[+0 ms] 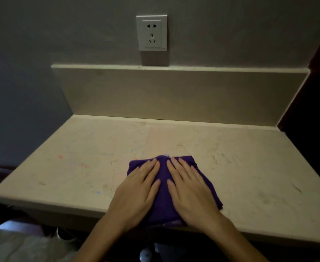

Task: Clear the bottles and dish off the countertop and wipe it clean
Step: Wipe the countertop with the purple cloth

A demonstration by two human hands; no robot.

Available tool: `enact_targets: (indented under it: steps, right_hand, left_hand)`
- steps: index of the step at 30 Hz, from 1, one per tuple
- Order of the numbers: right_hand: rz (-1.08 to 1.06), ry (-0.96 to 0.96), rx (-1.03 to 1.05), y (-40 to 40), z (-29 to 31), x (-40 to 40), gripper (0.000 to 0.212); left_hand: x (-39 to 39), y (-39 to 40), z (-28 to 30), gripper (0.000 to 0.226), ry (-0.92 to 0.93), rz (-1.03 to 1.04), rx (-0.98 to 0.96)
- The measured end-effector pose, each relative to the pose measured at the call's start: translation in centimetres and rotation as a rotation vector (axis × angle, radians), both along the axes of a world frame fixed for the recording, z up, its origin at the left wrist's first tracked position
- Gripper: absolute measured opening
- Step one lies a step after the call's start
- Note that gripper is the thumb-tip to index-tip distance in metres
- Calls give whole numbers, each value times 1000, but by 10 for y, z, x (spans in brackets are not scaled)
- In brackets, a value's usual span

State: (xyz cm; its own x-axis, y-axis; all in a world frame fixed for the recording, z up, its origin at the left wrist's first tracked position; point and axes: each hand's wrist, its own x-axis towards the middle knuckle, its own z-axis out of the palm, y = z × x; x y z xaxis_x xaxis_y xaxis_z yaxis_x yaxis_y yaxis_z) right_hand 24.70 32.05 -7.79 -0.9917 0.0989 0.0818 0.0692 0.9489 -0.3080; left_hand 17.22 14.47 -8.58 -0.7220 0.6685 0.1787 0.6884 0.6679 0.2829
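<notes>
A folded purple cloth lies on the beige countertop, near its front edge. My left hand rests flat on the cloth's left half, fingers extended. My right hand lies flat on the right half, fingers spread and pointing away from me. Both palms press down on the cloth; neither hand curls around it. Coloured scribbles and smudges mark the countertop around the cloth. No bottles or dish are in view.
A raised beige backsplash runs along the counter's rear. A white wall socket sits on the grey wall above. A grey wall borders the left side, a dark edge the right. Dim floor clutter shows below the front edge.
</notes>
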Motion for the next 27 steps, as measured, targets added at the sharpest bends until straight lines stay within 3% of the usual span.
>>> enact_targets:
  steps: [8,14,20,27]
  right_hand:
    - [-30,-6,26,30,-5,-160,60]
    - [-110,8,65,30,-7,-218,60]
    - [-115,-2,39,14,-6,-184,60]
    - [-33,35,-31,-59,-7,-43,61]
  left_hand:
    - [-166,34,2,87,-33,1,-64]
    - [-232,45,3,58,2,-36,-99]
    - [-194,35,7,56,-20,16,-73]
    - [-43,-49,8,66,-4,36,-43]
